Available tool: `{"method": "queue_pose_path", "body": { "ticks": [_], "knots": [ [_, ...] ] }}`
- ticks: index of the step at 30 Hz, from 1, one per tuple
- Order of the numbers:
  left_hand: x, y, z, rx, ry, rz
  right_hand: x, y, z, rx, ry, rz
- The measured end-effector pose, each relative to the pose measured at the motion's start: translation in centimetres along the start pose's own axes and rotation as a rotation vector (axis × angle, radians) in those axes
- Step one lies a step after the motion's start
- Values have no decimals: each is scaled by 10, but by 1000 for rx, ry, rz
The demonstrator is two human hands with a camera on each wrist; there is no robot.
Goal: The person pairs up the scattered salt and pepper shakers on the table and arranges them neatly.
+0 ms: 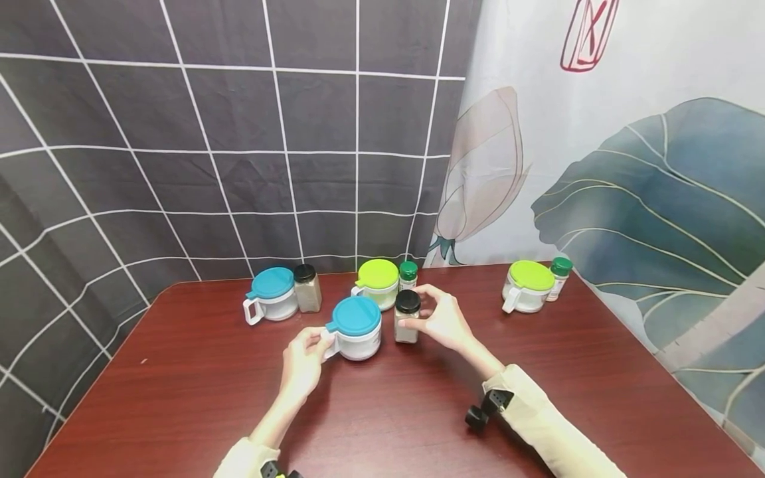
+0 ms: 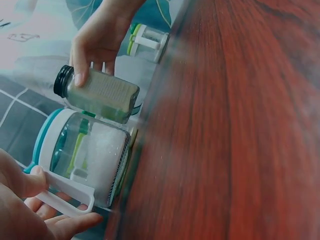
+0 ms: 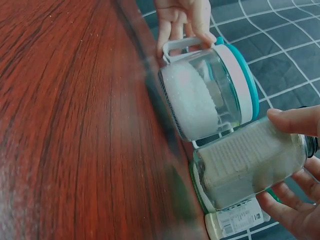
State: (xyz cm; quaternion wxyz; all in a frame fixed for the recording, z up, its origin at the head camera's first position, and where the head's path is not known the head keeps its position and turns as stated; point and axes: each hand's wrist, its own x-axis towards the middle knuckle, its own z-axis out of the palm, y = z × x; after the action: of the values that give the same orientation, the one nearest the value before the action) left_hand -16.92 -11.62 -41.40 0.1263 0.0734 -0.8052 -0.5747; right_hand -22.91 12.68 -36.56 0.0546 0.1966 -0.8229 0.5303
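Since the jar (image 3: pixel 250 162) may slip, the right grip (image 1: pixel 445 322) holds its sides, the left grip (image 1: pixel 303 362) the pot's (image 1: pixel 356 330) handle (image 2: pixel 72 185)

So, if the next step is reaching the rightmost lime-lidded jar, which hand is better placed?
Probably the right hand: it is nearer to the lime-lidded jar, though it holds a black-capped bottle. The left hand, farther away, holds a blue-lidded jar.

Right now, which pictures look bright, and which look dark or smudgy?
Head view: bright, fairly clear; left wrist view: darker, smudgy over the table beside the blue-lidded jar; right wrist view: darker, hazy too, pale shine at lower left.
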Motion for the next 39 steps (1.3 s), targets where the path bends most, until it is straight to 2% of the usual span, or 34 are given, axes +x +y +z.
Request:
{"method": "queue_pose_path", "body": {
  "ticks": [2, 9, 16, 23, 34, 39],
  "knots": [
    [0, -1, -3, -2, 1, -7, 1, 1, 2, 4, -6, 11],
    [0, -5, -13, 1, 7, -38, 14, 37, 16, 15, -3, 4],
    [-2, -9, -21, 13, 21, -40, 17, 36, 26, 14, -8, 5],
    [-6, -12, -30, 15, 29, -61, 20, 34, 37, -1, -5, -33],
    [-8, -13, -43, 20, 50, -77, 25, 29, 51, 8, -28, -12],
    [-8, -13, -49, 14, 47, -84, 26, 26, 56, 10, -13, -33]
  ]
}}
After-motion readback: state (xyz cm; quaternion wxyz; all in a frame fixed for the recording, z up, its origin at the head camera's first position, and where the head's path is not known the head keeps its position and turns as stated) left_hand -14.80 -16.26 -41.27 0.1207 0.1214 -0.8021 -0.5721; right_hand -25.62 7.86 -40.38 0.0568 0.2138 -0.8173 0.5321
